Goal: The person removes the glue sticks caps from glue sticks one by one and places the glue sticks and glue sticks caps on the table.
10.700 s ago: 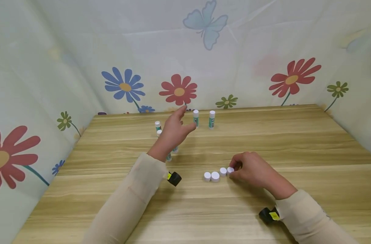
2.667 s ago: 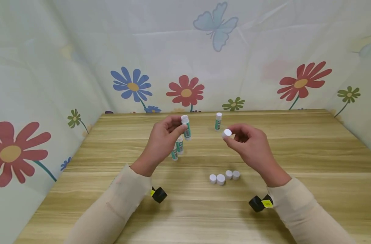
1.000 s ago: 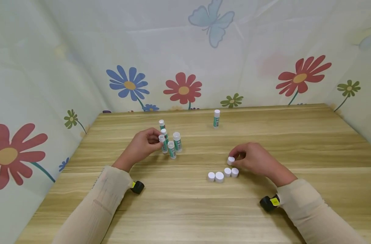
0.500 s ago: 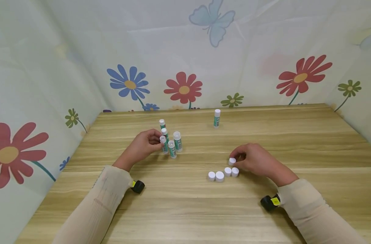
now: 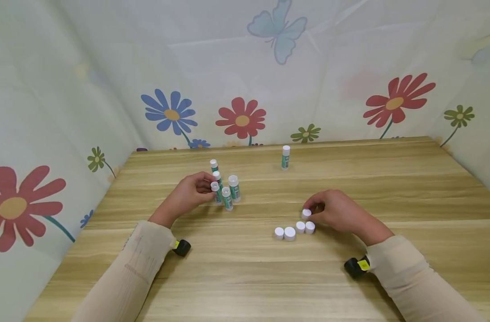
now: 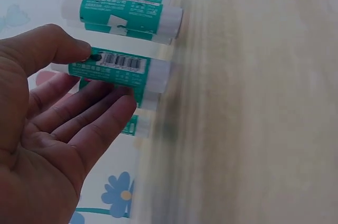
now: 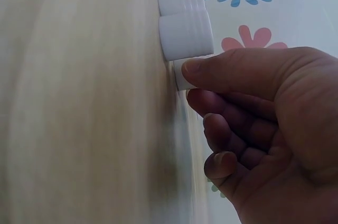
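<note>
In the head view, my left hand (image 5: 190, 192) holds an upright uncapped glue stick (image 5: 216, 193) at the left of a small cluster. The left wrist view shows the thumb on its green label (image 6: 111, 65) and the fingers behind it. Close by stand two more uncapped glue sticks (image 5: 234, 188), and two with white tops (image 5: 214, 165) farther back, partly hidden. My right hand (image 5: 337, 212) pinches a small white cap (image 5: 306, 213) between thumb and fingers, low at the wooden table. Just in front of it sit several loose white caps (image 5: 290, 233) in a short row.
One capped glue stick (image 5: 285, 158) stands alone near the back of the wooden table (image 5: 245, 277). Behind it hangs a flower-printed curtain (image 5: 329, 89), which also runs along the left and right sides. A black wrist camera (image 5: 182, 247) sits under the left cuff.
Since 2.7 seconds ago, both hands came down: the left with the uncapped glue stick to the cluster, the right with its cap beside the others. Over the last second they barely move.
</note>
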`<state>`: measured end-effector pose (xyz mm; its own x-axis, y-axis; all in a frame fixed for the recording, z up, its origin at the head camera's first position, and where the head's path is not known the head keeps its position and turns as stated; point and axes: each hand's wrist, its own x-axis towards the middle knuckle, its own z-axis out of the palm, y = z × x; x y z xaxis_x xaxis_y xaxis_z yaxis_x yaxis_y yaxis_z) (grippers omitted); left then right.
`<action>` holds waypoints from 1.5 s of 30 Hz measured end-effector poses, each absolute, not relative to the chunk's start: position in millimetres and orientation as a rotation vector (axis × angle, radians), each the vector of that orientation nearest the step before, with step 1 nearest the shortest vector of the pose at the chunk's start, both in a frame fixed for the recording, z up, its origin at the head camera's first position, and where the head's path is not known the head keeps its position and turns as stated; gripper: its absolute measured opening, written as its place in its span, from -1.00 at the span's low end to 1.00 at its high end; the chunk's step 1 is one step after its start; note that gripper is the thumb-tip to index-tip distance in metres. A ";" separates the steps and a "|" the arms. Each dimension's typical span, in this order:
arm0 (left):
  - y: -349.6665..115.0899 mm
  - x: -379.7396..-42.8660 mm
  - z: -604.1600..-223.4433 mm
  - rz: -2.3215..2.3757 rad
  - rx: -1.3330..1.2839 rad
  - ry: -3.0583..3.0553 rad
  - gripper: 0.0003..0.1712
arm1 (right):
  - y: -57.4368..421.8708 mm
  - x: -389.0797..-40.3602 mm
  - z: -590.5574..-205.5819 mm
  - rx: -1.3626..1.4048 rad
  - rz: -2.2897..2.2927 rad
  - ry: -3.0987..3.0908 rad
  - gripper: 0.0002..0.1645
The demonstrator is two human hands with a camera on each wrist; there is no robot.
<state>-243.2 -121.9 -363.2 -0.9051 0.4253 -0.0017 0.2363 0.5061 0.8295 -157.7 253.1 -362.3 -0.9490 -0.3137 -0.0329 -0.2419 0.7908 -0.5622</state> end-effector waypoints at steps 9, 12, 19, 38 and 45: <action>-120.7 -234.3 -341.1 1.285 0.549 2.649 -0.67 | 257.6 -155.7 -360.6 -0.465 -0.870 2.852 -0.82; -117.1 -229.3 -329.0 1.254 0.546 2.756 -0.73 | 257.0 -155.6 -360.2 -0.470 -0.875 2.847 -0.82; -95.0 -219.6 -298.7 1.358 0.593 2.851 -0.65 | 256.2 -155.9 -360.2 -0.483 -0.883 2.850 -0.81; 15.4 -237.7 -276.9 1.731 0.528 2.617 -0.38 | 257.7 -157.7 -364.6 -0.482 -0.873 2.853 -0.83; 33.2 -252.4 -289.5 1.754 0.486 2.551 -0.34 | 256.8 -157.4 -362.1 -0.476 -0.864 2.847 -0.83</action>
